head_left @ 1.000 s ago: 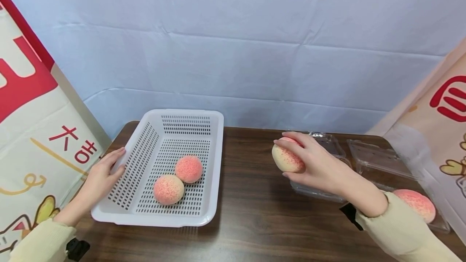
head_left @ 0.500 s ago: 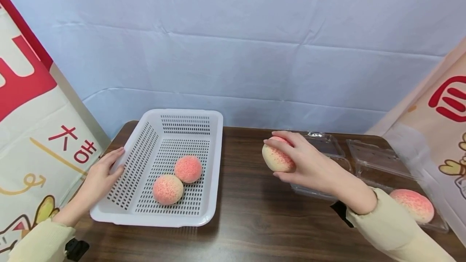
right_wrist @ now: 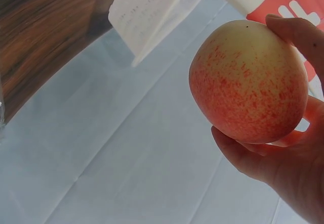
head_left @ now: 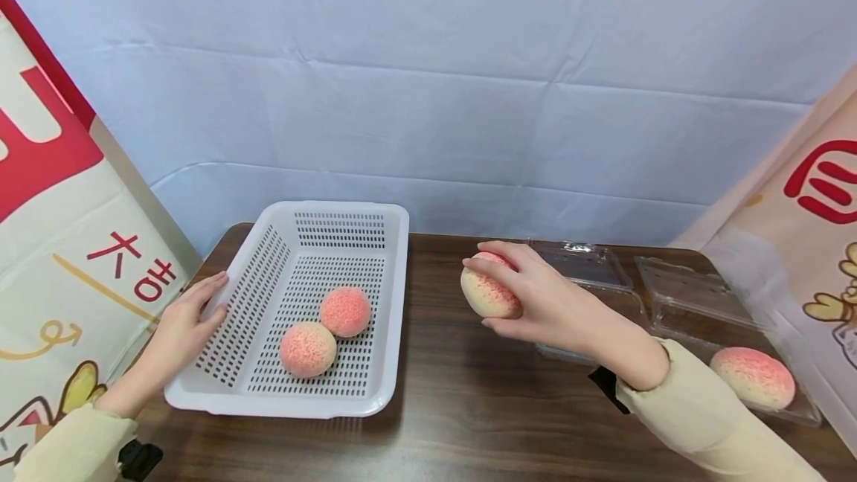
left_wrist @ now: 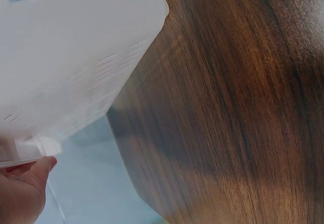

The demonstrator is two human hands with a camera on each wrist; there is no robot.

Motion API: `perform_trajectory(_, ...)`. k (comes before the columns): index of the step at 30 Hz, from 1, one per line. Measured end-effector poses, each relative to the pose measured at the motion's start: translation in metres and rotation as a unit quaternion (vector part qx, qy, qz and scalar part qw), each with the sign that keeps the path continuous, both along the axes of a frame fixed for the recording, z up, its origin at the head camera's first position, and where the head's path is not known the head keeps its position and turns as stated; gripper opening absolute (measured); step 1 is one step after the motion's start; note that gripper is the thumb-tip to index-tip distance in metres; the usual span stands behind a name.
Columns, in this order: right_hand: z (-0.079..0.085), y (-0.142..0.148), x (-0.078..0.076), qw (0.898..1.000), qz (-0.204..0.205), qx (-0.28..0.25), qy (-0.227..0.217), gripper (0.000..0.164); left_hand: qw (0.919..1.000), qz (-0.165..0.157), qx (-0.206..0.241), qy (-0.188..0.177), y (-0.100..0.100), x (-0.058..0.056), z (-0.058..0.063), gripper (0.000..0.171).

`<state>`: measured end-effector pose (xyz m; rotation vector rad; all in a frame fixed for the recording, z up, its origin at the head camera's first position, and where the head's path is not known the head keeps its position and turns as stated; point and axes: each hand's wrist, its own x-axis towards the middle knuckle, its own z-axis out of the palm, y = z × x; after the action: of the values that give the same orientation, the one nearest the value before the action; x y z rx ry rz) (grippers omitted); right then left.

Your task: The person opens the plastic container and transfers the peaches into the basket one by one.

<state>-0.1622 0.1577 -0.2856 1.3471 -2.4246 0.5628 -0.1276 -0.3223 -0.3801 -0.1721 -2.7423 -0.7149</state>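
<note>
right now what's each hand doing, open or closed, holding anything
Left hand: closed, holding the white basket at its edge.
Right hand: closed, holding a peach.

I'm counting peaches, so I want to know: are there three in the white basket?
No, the white basket holds only two peaches, while the right hand grips another peach outside it.

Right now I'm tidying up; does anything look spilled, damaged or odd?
Nothing stands out. The white perforated plastic basket stands upright, two round pink-flushed peaches inside; the cream-and-red peach in the right hand looks unbruised where visible; no spill shows on the brown wood-grain table.
</note>
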Motion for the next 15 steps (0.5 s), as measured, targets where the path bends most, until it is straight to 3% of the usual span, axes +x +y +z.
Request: perform_trajectory(15,0.002,-0.017,0.001,1.000,0.018,0.007,-0.012,0.064,0.9999,-0.003,-0.001,0.011,-0.002,-0.002,-0.002,0.046)
